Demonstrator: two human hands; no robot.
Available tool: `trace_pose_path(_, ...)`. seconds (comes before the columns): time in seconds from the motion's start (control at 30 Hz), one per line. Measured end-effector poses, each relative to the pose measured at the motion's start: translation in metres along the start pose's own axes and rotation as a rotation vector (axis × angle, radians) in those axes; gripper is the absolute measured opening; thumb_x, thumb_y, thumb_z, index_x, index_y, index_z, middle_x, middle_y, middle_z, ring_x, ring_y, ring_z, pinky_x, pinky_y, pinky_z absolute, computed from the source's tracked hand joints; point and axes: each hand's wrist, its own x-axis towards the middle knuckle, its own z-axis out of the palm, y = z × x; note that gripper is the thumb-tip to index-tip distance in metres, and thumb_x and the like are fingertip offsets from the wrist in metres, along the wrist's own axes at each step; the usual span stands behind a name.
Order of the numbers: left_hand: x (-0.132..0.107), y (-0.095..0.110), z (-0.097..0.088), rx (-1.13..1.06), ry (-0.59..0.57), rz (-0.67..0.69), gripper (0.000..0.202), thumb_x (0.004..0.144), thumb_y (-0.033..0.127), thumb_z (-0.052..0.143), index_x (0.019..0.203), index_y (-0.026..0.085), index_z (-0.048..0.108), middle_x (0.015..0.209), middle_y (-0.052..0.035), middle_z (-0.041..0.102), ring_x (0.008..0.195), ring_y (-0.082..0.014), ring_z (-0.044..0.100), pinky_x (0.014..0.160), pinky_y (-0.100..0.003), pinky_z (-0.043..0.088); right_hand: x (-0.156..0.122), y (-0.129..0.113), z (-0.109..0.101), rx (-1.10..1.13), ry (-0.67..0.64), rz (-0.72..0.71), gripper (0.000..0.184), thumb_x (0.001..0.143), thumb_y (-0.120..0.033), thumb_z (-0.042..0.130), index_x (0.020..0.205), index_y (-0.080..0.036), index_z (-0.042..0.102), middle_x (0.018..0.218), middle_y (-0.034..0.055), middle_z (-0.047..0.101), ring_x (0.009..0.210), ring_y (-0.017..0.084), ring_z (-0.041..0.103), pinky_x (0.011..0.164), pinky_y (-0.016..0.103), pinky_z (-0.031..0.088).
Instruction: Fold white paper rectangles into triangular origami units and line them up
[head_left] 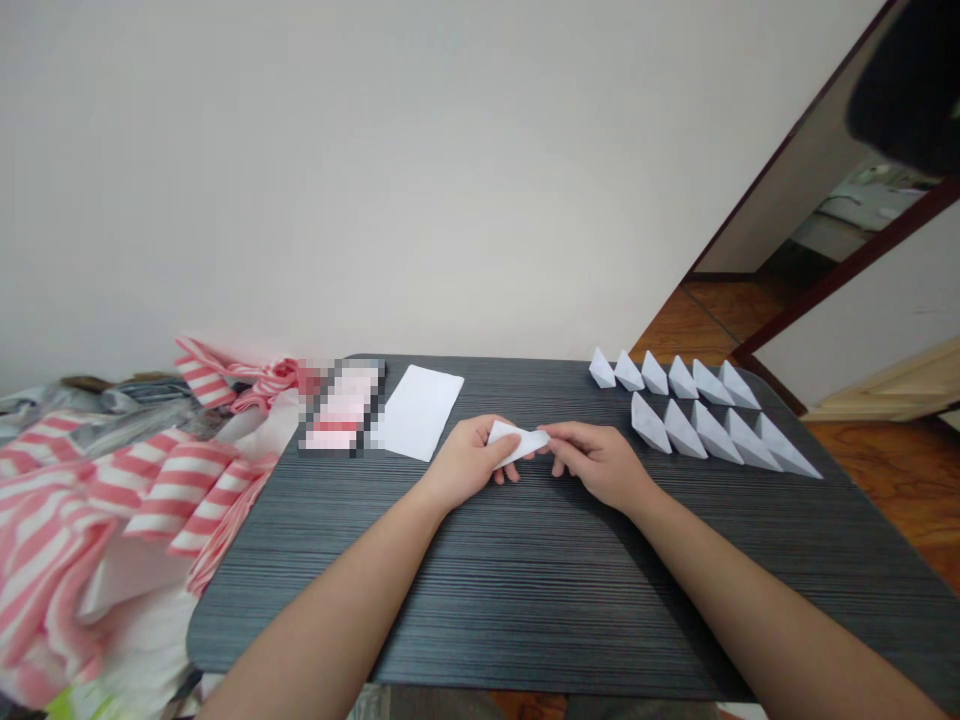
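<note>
Pinching folded paper [532, 442], left hand [466, 462] and right hand [598, 463] sit between white paper [422, 410] and paper boats [684, 432].

l arm [337, 600] from btm l, r arm [757, 600] from btm r; l hand [466, 456] & r hand [600, 462] nr ctr, both pinching.

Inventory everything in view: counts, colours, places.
Held paper: 1, white, between hands
Folded papers: 11, white, table's right, two rows
Flat paper: at least 1, white, table's left
Pixelated item: 1, pink and dark, beside flat paper
Table: 1, dark, centre
Striped cloths: uncountable, pink-white, left
Wall: 1, pale, behind
Floor: 1, brown, right
Blurred object: 1, black, top right
Left hand: 1, bare, on held paper
Right hand: 1, bare, held paper's right end
</note>
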Motion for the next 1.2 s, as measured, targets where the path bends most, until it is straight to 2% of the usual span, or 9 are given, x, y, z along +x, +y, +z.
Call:
trace_pose_path(0.27, -0.003, 0.004, 0.000, 0.134, -0.013, -0.007, 0.026, 0.082, 0.036, 0.052, 0.091, 0.013, 0.061, 0.062, -0.0022, 0.062, 0.051, -0.0087, 0.053, 0.050, -0.020, 0.043, 0.001, 0.001, 0.002, 0.058, -0.010, 0.112, 0.021, 0.087, -0.030, 0.051, 0.098, -0.018, 0.063, 0.067, 0.0015, 0.065, 0.050, 0.011, 0.058, 0.050, 0.023, 0.045)
trace_pose_path(0.47, -0.003, 0.003, 0.001, 0.158, 0.028, 0.002, 0.028, 0.082, 0.038, 0.052, 0.093, 0.013, 0.061, 0.062, -0.0021, 0.062, 0.049, -0.0089, 0.052, 0.050, -0.020, 0.041, 0.000, 0.005, 0.003, 0.185, 0.065, 0.089, 0.020, 0.084, -0.030, 0.055, 0.101, -0.019, 0.053, 0.080, 0.0028, 0.064, 0.055, 0.012, 0.060, 0.053, 0.025, 0.048)
trace_pose_path(0.63, -0.001, 0.000, 0.000, 0.121, 0.039, 0.013, 0.029, 0.083, 0.037, 0.050, 0.096, 0.013, 0.060, 0.061, -0.0019, 0.062, 0.048, -0.0083, 0.051, 0.049, -0.020, 0.041, -0.001, 0.006, 0.001, 0.115, 0.040, 0.089, 0.016, 0.083, -0.030, 0.057, 0.095, -0.019, 0.054, 0.074, 0.0026, 0.064, 0.060, 0.014, 0.062, 0.059, 0.027, 0.049)
trace_pose_path(0.8, -0.001, -0.001, 0.000, 0.108, 0.038, 0.015, 0.030, 0.084, 0.037, 0.049, 0.098, 0.013, 0.060, 0.061, -0.0016, 0.061, 0.047, -0.0083, 0.051, 0.048, -0.020, 0.040, -0.001, 0.007, 0.001, 0.166, 0.017, 0.066, 0.015, 0.083, -0.031, 0.057, 0.092, -0.019, 0.053, 0.082, 0.0037, 0.064, 0.062, 0.014, 0.062, 0.059, 0.027, 0.049)
trace_pose_path(1.0, -0.002, 0.003, 0.000, 0.155, 0.022, 0.022, 0.031, 0.084, 0.037, 0.049, 0.099, 0.014, 0.063, 0.062, -0.0020, 0.061, 0.049, -0.0087, 0.051, 0.050, -0.020, 0.041, 0.000, 0.001, 0.000, 0.045, -0.031, 0.080, 0.014, 0.086, -0.030, 0.052, 0.089, -0.018, 0.057, 0.065, -0.0001, 0.060, 0.059, 0.013, 0.058, 0.058, 0.025, 0.046)
trace_pose_path(1.2, -0.004, 0.004, 0.002, 0.224, -0.002, 0.010, 0.033, 0.081, 0.040, 0.053, 0.098, 0.014, 0.065, 0.066, -0.0030, 0.062, 0.054, -0.0100, 0.053, 0.050, -0.020, 0.041, 0.002, -0.005, -0.003, -0.081, 0.014, 0.022, 0.015, 0.087, -0.029, 0.050, 0.083, -0.019, 0.060, 0.062, -0.0005, 0.058, 0.055, 0.012, 0.054, 0.055, 0.025, 0.043)
